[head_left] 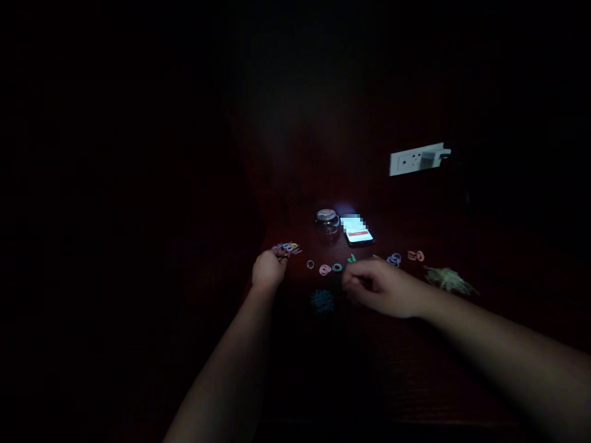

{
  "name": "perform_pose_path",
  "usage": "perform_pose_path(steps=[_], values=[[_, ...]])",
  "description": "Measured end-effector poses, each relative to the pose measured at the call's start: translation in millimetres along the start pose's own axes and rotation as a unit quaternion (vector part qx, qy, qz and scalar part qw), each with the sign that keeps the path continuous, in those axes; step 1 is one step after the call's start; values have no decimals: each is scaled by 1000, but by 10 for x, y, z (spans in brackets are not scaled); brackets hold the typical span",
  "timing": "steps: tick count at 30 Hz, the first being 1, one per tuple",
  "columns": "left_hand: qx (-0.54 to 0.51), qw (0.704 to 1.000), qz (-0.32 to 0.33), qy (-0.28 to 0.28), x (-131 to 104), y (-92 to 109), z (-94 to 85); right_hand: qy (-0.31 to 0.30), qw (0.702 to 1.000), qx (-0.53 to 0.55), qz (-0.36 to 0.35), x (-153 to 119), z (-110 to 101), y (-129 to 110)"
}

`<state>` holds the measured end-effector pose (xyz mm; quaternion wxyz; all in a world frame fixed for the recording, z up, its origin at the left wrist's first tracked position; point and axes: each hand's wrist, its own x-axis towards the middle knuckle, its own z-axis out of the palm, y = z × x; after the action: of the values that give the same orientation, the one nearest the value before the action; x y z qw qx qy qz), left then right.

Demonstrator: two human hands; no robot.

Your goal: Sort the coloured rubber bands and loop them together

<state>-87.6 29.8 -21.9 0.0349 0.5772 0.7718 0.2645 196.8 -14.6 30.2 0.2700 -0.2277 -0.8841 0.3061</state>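
Observation:
My left hand (269, 268) is at a small pile of mixed-colour bands (290, 247), its fingertips pinched at the pile's near edge; what they hold is too small and dark to tell. Curled above the table, my right hand (376, 286) has thumb and fingers together, and anything between them is hidden. Between the hands lie a small ring (310, 264), pink rings (325, 270) and a blue ring (337, 267). A green piece (351, 258) sits just beyond my right hand. Nearer to me is a dark teal pile (322, 301).
A lidded jar (326, 223) stands behind the rings beside a lit phone (359, 230). Purple rings (394, 259), orange rings (415, 256) and a pale yellow pile (449, 279) lie to the right. A wall socket (418, 160) is at the back right.

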Motion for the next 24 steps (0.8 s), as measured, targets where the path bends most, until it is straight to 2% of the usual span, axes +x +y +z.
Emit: perform_pose_path(steps=[5,9,16,24], values=[[-46,999,-15,26,-32,-7,-45,-10,997,-75,-15,-124,117,12],[-50,998,-19,14,-32,4,-51,-23,992,-117,-42,-103,129,-3],[2,1000,-16,-22,-14,-9,-13,-13,991,-133,-7,-90,136,86],[28,999,-12,-15,25,-71,29,-12,991,-134,-10,-76,149,114]])
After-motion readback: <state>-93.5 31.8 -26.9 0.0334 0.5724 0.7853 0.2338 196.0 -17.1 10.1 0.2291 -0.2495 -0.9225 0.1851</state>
